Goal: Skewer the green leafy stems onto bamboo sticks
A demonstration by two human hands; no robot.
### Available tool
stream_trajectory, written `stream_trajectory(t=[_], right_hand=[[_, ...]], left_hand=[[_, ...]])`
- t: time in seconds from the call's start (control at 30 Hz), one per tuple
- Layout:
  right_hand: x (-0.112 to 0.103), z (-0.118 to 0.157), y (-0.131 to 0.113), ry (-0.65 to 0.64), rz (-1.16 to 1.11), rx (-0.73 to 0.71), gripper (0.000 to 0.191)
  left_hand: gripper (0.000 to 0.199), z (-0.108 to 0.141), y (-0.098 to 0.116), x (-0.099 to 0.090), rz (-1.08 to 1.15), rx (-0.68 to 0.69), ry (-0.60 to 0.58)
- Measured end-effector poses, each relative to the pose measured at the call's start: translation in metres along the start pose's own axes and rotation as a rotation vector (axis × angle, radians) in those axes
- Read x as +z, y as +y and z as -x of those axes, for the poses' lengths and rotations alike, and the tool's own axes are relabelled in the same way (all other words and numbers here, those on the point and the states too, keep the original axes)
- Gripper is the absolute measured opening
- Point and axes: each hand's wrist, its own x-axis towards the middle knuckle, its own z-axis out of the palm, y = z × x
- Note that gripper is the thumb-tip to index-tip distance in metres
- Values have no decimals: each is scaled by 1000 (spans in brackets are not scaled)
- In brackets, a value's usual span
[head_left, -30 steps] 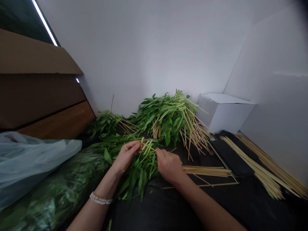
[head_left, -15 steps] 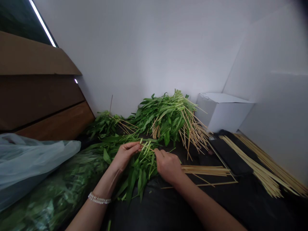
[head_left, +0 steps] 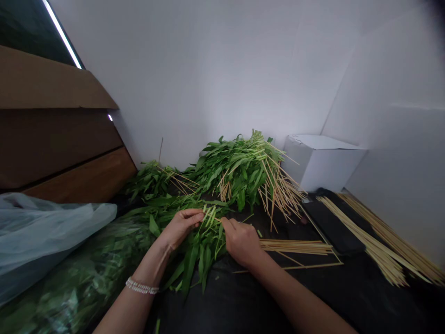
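Deep green is seen on the leaves (head_left: pixel 192 266) at centre, pale green on their stems (head_left: pixel 210 216), tan on the sticks (head_left: pixel 299 247) at lower right, black on the surface (head_left: pixel 222 311) below.

From my remote seat I see a white box (head_left: pixel 309 162) by the pale wall (head_left: pixel 222 69). Just in front of it lies a flat black object (head_left: pixel 333 227) (its corners rounded). Well left of the box are brown cardboard (head_left: pixel 52 86) and, nearer my camera, translucent plastic (head_left: pixel 52 232).
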Motion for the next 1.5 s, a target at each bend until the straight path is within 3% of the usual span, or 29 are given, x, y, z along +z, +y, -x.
stream_trajectory(t=[0.73,0.83,0.97,1.1,1.17,1.27,1.4,1.5], right_hand=[[3,0,-1,-69,-17,28,29],[3,-1,0,-16,-9,20,27],[-4,-2,2,156,-10,-22,21],[-17,2,-3,322,-82,-240,22],[-21,4,-9,353,-132,-386,22],[-20,6,-17,345,-164,-485,19],[-16,6,-22,289,-148,-492,18],[-16,5,-22,272,-131,-469,17]], left_hand=[[28,2,-7,4,-89,7,-14],[33,2,-3,2,-78,60,-14],[44,0,7,-5,5,132,36],[41,-4,10,-12,17,197,125],[40,-6,7,-12,-50,249,145],[37,-7,0,-10,-269,333,123],[25,-9,-13,-9,-799,459,53],[24,-10,-21,-12,-1146,453,21]])
